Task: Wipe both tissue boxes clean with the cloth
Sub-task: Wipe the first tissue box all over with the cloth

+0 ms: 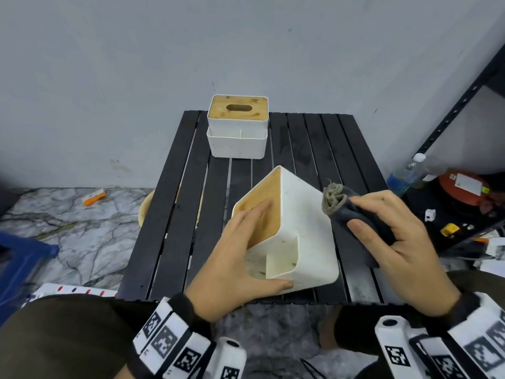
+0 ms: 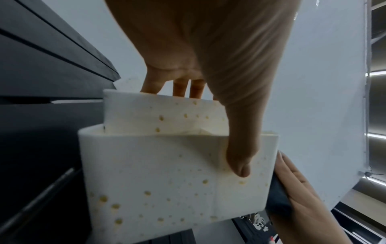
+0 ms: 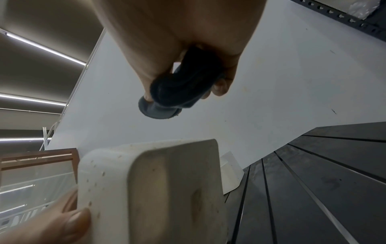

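A white tissue box (image 1: 303,214) with a wooden lid lies tipped on its side at the near middle of the black slatted table (image 1: 314,138), lid facing left. My left hand (image 1: 235,258) clamps it, fingers flat on the lid and thumb (image 2: 240,148) on the speckled white side (image 2: 167,173). My right hand (image 1: 390,236) grips a folded dark cloth (image 1: 338,203) just right of the box's base (image 3: 158,189); contact between cloth (image 3: 181,89) and box is unclear. A second tissue box (image 1: 237,127) stands upright at the table's far edge.
A black metal shelf (image 1: 464,99) at the right holds a water bottle (image 1: 404,173), an orange reel (image 1: 464,187) and small clutter. A blue crate (image 1: 24,263) sits on the marble floor at the left. The grey wall rises directly behind the table.
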